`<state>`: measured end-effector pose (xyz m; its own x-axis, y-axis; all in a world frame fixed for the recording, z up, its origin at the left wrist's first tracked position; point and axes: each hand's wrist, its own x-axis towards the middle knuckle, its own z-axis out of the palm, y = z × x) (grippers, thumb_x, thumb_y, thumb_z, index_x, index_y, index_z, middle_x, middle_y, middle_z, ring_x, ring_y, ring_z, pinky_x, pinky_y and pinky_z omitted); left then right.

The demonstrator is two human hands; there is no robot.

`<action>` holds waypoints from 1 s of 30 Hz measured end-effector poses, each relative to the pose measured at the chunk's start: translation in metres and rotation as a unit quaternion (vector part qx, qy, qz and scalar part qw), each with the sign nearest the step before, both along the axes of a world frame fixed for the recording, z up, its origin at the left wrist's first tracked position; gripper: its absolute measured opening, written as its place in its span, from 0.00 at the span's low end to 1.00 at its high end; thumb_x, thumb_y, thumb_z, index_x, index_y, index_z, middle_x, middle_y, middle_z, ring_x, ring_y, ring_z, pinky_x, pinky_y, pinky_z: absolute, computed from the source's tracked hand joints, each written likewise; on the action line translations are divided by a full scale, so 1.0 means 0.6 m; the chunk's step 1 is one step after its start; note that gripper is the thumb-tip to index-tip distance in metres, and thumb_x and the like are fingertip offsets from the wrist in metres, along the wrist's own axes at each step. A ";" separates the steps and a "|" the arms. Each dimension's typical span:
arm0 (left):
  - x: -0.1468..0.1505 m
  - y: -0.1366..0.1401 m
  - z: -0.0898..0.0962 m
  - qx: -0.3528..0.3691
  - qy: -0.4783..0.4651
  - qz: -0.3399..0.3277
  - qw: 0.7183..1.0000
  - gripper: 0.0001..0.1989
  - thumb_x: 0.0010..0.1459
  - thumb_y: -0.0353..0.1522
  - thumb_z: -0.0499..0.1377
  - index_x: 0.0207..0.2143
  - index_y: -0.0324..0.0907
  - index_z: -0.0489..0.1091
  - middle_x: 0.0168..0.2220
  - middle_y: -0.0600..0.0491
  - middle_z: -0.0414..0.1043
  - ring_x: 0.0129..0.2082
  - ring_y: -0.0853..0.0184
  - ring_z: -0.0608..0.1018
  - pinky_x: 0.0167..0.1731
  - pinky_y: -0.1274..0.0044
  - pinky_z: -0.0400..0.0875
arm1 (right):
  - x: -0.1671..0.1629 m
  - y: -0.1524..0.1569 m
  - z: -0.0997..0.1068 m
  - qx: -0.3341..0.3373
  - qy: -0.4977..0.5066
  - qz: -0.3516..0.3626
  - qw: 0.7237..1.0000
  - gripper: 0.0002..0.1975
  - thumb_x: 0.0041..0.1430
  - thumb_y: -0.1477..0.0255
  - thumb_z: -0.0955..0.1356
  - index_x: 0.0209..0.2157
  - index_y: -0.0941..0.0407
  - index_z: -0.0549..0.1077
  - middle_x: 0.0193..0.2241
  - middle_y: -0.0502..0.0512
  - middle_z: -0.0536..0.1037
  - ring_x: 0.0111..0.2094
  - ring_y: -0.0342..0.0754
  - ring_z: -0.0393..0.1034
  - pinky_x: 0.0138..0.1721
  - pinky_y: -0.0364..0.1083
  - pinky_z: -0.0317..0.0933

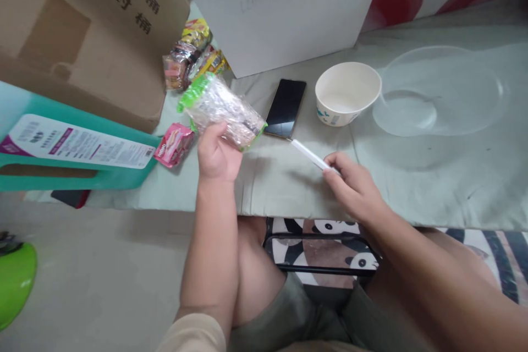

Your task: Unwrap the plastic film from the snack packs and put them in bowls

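My left hand [218, 151] is closed around a clear, crinkled plastic snack packet [225, 110] with bright green ends, raised above the table's near part. In my right hand [350, 181], thumb and fingers pinch a slim white stick-like tool [309, 154] with a small dark tip; its exact kind cannot be made out. That tip points up and left, close to the lower edge of a dark phone [286, 107] lying on the cloth. Right of the phone stands a white paper bowl [348, 91], with nothing visible inside. A pink snack packet [175, 146] lies left of my left hand.
Several wrapped snacks [192, 55] are heaped behind the left hand. A brown carton [94, 27], a teal container [82, 148] and a white box [280, 5] border the table. Clear plastic lids [445, 91] lie right of the bowl on the pale green tablecloth [437, 187].
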<state>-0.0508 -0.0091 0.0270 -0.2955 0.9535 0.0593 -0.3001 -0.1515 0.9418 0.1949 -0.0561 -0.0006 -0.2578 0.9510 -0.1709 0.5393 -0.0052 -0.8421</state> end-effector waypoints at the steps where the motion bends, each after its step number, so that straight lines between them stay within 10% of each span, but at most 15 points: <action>1: -0.001 0.001 -0.005 -0.002 0.014 -0.005 1.000 0.29 0.47 0.40 0.67 0.54 0.54 0.69 0.49 0.52 0.78 0.56 0.54 0.77 0.56 0.64 0.72 | 0.009 0.007 -0.004 0.037 -0.027 -0.018 0.999 0.13 0.58 0.59 0.61 0.34 0.53 0.68 0.25 0.52 0.71 0.28 0.50 0.64 0.31 0.48 0.55; 8: 0.071 -0.017 -0.055 -0.033 0.095 -0.158 0.982 0.46 0.45 0.39 0.74 0.62 0.57 0.54 0.57 0.51 0.70 0.54 0.57 0.78 0.52 0.66 0.75 | 0.110 0.053 -0.032 0.167 -0.183 -0.110 0.962 0.05 0.52 0.67 0.64 0.29 0.52 0.71 0.27 0.57 0.71 0.33 0.55 0.66 0.37 0.53 0.58; 15: 0.072 -0.015 -0.042 -0.058 0.325 -0.239 0.913 0.27 0.53 0.30 0.65 0.55 0.49 0.64 0.54 0.50 0.72 0.48 0.62 0.79 0.49 0.68 0.76 | 0.146 0.044 -0.057 0.181 -0.311 -0.219 0.907 0.09 0.52 0.70 0.67 0.37 0.54 0.74 0.38 0.66 0.73 0.46 0.65 0.68 0.48 0.63 0.60; 23: 0.051 -0.022 -0.030 -0.080 0.525 -0.318 0.785 0.29 0.51 0.28 0.65 0.56 0.46 0.69 0.66 0.45 0.59 0.57 0.58 0.76 0.53 0.69 0.75 | 0.057 0.024 -0.057 0.298 -0.106 0.022 0.949 0.14 0.60 0.69 0.64 0.48 0.54 0.70 0.46 0.63 0.78 0.48 0.59 0.73 0.49 0.58 0.66; 30: 0.078 -0.025 -0.024 -0.035 0.572 -0.301 0.762 0.14 0.54 0.31 0.67 0.44 0.45 0.76 0.60 0.46 0.67 0.61 0.52 0.72 0.62 0.60 0.67 | 0.047 0.023 -0.063 0.215 -0.077 0.032 0.973 0.25 0.55 0.72 0.65 0.55 0.57 0.68 0.47 0.65 0.80 0.46 0.61 0.75 0.46 0.58 0.67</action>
<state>-0.0039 -0.0240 0.0129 0.4044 0.9083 -0.1067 0.7276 -0.2488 0.6393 0.2232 -0.0420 -0.0385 -0.3217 0.9260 0.1977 0.6475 0.3675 -0.6676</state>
